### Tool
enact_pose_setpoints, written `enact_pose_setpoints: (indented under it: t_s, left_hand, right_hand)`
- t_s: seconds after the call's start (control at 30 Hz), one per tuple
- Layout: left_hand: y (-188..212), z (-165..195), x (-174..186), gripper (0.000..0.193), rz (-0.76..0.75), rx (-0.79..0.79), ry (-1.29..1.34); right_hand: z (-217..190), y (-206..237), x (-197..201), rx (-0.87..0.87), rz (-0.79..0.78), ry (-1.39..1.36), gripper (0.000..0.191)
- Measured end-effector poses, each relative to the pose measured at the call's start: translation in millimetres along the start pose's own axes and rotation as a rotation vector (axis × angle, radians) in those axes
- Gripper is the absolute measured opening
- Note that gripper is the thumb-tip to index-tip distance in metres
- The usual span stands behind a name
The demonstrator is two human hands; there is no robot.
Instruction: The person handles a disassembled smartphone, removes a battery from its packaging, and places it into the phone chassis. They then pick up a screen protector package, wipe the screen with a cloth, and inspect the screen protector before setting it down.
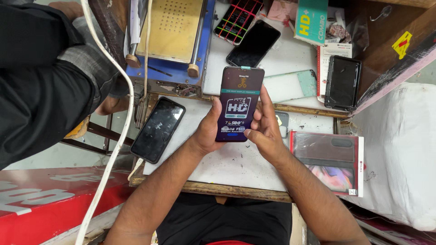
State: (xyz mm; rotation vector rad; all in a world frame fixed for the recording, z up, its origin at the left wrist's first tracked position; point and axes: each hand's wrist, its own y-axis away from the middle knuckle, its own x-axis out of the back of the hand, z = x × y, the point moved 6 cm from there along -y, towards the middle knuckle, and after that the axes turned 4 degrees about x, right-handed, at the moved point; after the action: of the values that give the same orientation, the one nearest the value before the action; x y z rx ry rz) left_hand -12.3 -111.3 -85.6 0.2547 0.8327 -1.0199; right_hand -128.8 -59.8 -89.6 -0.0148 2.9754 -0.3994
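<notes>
I hold a phone-shaped display panel (pixel 239 103) with a dark purple printed protective film upright over a white work board (pixel 236 163). My left hand (pixel 210 129) grips its left edge and lower back. On the right edge and bottom corner rests my right hand (pixel 265 124), thumb on the lower front. A black phone with a smudged screen (pixel 158 129) lies on the board to the left of my left hand.
A red-edged box with a clear window (pixel 334 161) lies at right. Behind are a blue-framed metal plate machine (pixel 175 31), another black phone (pixel 254 43), a mint phone back (pixel 290 85), a black case (pixel 343 82) and a teal box (pixel 311 20). Another person's dark sleeve (pixel 45 86) and a white cable (pixel 116 136) are at left.
</notes>
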Motion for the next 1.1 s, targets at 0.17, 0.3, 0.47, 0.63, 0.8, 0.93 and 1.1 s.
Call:
enact_pose_setpoints:
  t_s: [0.17, 0.3, 0.47, 0.63, 0.8, 0.93, 1.1]
  left_hand:
    - [-2, -2, 2, 0.081, -0.026, -0.009, 0.016]
    - [-1, -4, 2, 0.078, -0.042, 0.000, 0.003]
    - [2, -16, 2, 0.077, -0.004, 0.104, -0.108]
    - [2, -19, 4, 0.078, 0.010, 0.119, -0.075]
    - [1, -16, 1, 0.080, -0.039, 0.085, -0.044]
    - [0, -15, 2, 0.081, -0.027, 0.089, -0.048]
    - [0, -14, 3, 0.080, -0.025, 0.068, -0.043]
  right_hand:
    - [-4, -1, -1, 0.041, -0.011, 0.007, 0.111]
    - [-5, 0, -5, 0.055, 0.013, -0.063, 0.103]
    - [1, -1, 2, -0.026, 0.147, -0.010, 0.086]
    - [-1, -1, 3, -0.023, 0.165, 0.018, 0.074]
    - [-6, -2, 2, -0.019, 0.133, 0.018, 0.091]
    - [-10, -4, -3, 0.081, 0.059, -0.049, 0.102]
    - [-5, -4, -2, 0.071, 0.030, 0.006, 0.113]
